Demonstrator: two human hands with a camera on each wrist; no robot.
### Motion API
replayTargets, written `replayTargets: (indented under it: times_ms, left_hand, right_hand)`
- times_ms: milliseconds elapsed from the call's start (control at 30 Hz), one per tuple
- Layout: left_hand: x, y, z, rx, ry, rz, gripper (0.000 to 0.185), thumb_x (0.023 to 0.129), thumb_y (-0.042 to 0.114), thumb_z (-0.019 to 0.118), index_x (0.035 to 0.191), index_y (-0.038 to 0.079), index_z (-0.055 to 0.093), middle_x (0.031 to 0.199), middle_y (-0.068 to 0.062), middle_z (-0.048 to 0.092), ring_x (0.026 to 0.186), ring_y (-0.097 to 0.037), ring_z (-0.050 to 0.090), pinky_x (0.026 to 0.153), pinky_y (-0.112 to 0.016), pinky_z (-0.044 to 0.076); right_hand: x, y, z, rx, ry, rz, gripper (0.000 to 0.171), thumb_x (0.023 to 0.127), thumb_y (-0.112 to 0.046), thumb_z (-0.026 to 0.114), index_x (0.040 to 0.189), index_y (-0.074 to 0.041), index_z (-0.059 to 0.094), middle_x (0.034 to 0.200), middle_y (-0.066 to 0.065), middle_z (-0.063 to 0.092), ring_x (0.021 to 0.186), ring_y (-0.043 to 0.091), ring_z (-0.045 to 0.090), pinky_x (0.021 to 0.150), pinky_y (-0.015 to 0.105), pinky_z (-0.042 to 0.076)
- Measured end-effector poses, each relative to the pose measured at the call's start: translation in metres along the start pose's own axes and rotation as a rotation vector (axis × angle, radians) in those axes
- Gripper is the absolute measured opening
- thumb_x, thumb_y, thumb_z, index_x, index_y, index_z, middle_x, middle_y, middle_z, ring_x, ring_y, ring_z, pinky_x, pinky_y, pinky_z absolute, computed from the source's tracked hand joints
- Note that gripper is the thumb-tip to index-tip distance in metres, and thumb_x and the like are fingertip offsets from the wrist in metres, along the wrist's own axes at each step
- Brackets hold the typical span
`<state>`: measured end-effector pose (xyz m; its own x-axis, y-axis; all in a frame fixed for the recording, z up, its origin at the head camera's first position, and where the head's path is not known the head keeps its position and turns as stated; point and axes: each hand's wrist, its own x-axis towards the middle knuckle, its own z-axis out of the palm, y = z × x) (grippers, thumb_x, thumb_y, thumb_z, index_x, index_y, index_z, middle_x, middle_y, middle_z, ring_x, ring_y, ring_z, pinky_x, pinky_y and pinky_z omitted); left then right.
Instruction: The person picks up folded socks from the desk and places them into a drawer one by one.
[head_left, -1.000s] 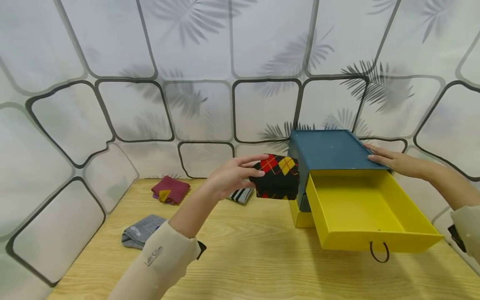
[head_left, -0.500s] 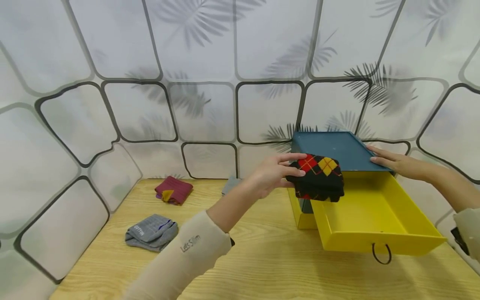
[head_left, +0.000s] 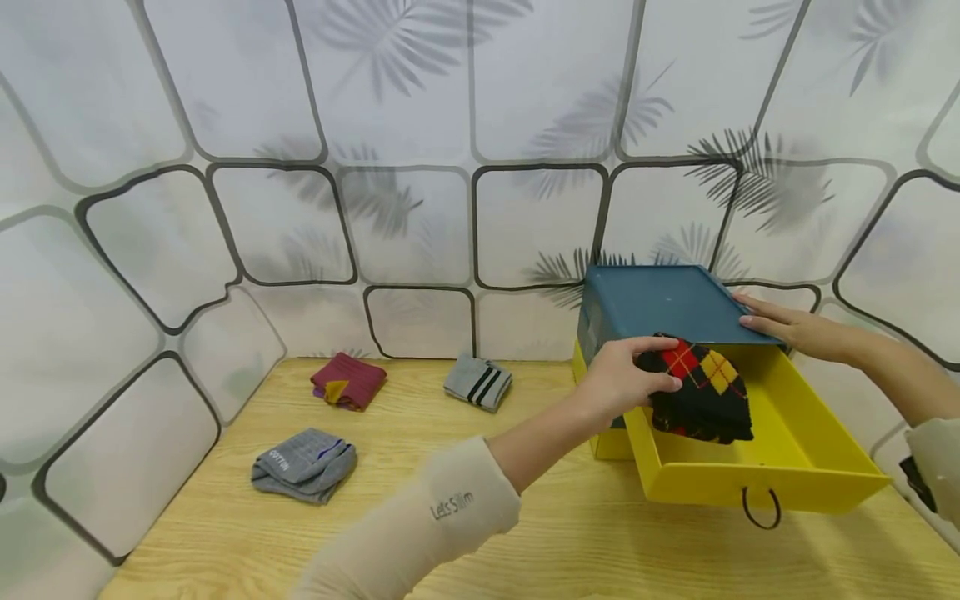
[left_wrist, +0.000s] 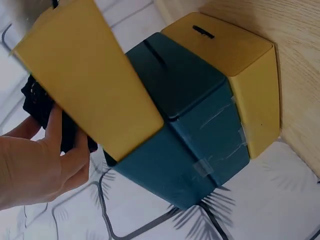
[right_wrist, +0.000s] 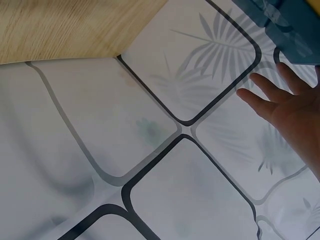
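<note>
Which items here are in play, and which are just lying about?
In play:
- left hand gripping the black argyle folded socks
- open yellow cardboard drawer
- blue cardboard drawer box, steadied by the right hand

Lying about:
- maroon folded socks
- grey striped folded socks
- grey folded socks

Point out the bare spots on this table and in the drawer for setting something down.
Bare wood lies in front of the grey sock, across to the yellow drawer. The drawer's right half is free. Its left half is crowded: the left hand holds the argyle socks there.
</note>
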<state>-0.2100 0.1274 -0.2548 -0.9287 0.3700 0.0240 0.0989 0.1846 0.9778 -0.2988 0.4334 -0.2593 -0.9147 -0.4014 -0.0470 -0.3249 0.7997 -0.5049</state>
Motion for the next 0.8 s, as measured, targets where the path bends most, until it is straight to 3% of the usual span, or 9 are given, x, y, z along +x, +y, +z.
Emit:
replayTargets:
  times_ms: [67,100,267,367,467,600,700,800]
  left_hand:
    - [-0.001,-0.003,0.006,0.16,-0.005,0.069,0.041,0.081,0.007,0.07,0.117,0.025,0.064,0.123,0.005,0.054,0.04,-0.012,0.04,0.042,-0.021,0.037]
    - [-0.002,-0.004,0.008,0.247,-0.007,0.106,0.042,0.081,0.009,0.07,0.12,0.025,0.063,0.124,0.004,0.053,0.042,-0.011,0.036,0.04,-0.021,0.033]
    - [-0.005,-0.002,0.018,0.662,-0.017,0.228,0.046,0.084,0.02,0.068,0.128,0.027,0.056,0.114,0.003,0.05,0.07,-0.004,0.042,0.042,-0.017,0.035]
    - [-0.003,0.002,0.022,0.786,-0.03,0.224,0.046,0.084,0.023,0.068,0.128,0.027,0.055,0.091,0.007,0.056,0.082,-0.003,0.043,0.048,-0.015,0.037]
    - [0.002,0.005,0.026,0.832,-0.052,0.177,0.044,0.083,0.027,0.07,0.125,0.027,0.058,0.078,0.011,0.058,0.09,-0.004,0.043,0.055,-0.015,0.037]
    - [0.011,0.008,0.037,0.845,-0.067,0.1,0.044,0.08,0.032,0.071,0.122,0.026,0.06,0.086,0.012,0.059,0.093,-0.005,0.045,0.059,-0.016,0.037]
    - [0.018,0.009,0.048,0.733,-0.047,0.032,0.043,0.079,0.031,0.073,0.12,0.025,0.062,0.094,0.011,0.059,0.088,-0.004,0.047,0.058,-0.017,0.039]
    - [0.022,0.007,0.059,0.519,0.002,-0.058,0.04,0.077,0.025,0.076,0.116,0.022,0.065,0.093,0.009,0.059,0.081,-0.005,0.049,0.059,-0.019,0.043]
  right_hand:
    - [0.0,0.0,0.0,-0.003,-0.001,0.007,0.062,0.102,-0.029,0.031,0.145,-0.002,-0.004,0.14,0.04,0.001,0.12,0.062,0.008,0.086,0.071,0.014]
    - [0.0,0.0,0.001,-0.005,-0.002,0.011,0.062,0.102,-0.029,0.031,0.145,-0.002,-0.004,0.14,0.04,0.001,0.12,0.062,0.008,0.086,0.071,0.014]
    - [0.001,0.001,0.0,-0.022,0.004,0.013,0.062,0.102,-0.029,0.031,0.146,-0.003,-0.003,0.14,0.039,0.003,0.12,0.062,0.009,0.086,0.07,0.016]
    - [0.002,0.002,-0.001,-0.033,0.007,0.018,0.062,0.102,-0.03,0.031,0.146,-0.004,-0.004,0.141,0.039,0.003,0.12,0.061,0.01,0.086,0.07,0.016]
    - [0.003,0.002,-0.002,-0.035,0.005,0.024,0.062,0.102,-0.03,0.031,0.146,-0.005,-0.004,0.141,0.038,0.002,0.12,0.061,0.01,0.086,0.071,0.015]
    - [0.002,0.003,-0.003,-0.026,0.002,0.024,0.063,0.101,-0.031,0.031,0.146,-0.005,-0.004,0.141,0.038,0.001,0.121,0.061,0.009,0.086,0.071,0.014]
    - [0.002,0.003,-0.003,-0.015,0.002,0.015,0.062,0.102,-0.03,0.032,0.146,-0.003,-0.003,0.141,0.038,0.001,0.121,0.061,0.008,0.086,0.072,0.013]
    - [0.003,0.003,-0.001,0.001,0.0,-0.001,0.061,0.102,-0.028,0.031,0.145,-0.002,-0.003,0.142,0.038,0.0,0.121,0.061,0.007,0.087,0.072,0.012]
